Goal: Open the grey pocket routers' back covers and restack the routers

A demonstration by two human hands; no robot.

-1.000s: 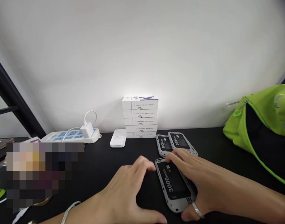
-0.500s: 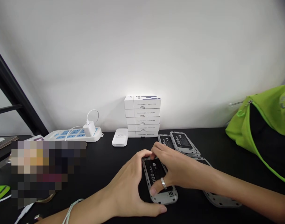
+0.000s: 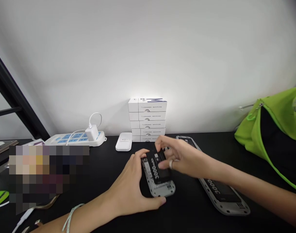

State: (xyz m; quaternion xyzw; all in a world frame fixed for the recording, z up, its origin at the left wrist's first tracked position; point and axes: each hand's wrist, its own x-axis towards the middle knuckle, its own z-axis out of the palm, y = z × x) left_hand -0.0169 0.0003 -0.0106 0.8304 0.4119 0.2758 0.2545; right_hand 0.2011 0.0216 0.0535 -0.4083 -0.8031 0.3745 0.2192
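In the middle of the black table lies a grey device casing (image 3: 163,191), its back side up and its battery bay partly bared. My left hand (image 3: 132,186) steadies it, fingers at the far left edge and thumb by the near edge. Pinched in my right hand (image 3: 178,155) is a flat black battery (image 3: 157,171) marked 3000mAh. It tilts over the bay, raised out of it. Under my right forearm a second device (image 3: 229,209) shows its battery in place. Another one (image 3: 186,139) lies farther back, partly covered by my hand.
Stacked white boxes (image 3: 153,124) stand against the wall, with white covers (image 3: 124,142) beside them. A power strip (image 3: 100,139) with a plugged-in charger (image 3: 91,132) is at the back left. A green bag (image 3: 249,132) occupies the right. A blurred patch hides part of the left side.
The battery has come up out of the casing in my right hand, baring the bay. Both hands and the casing have shifted slightly away from me.
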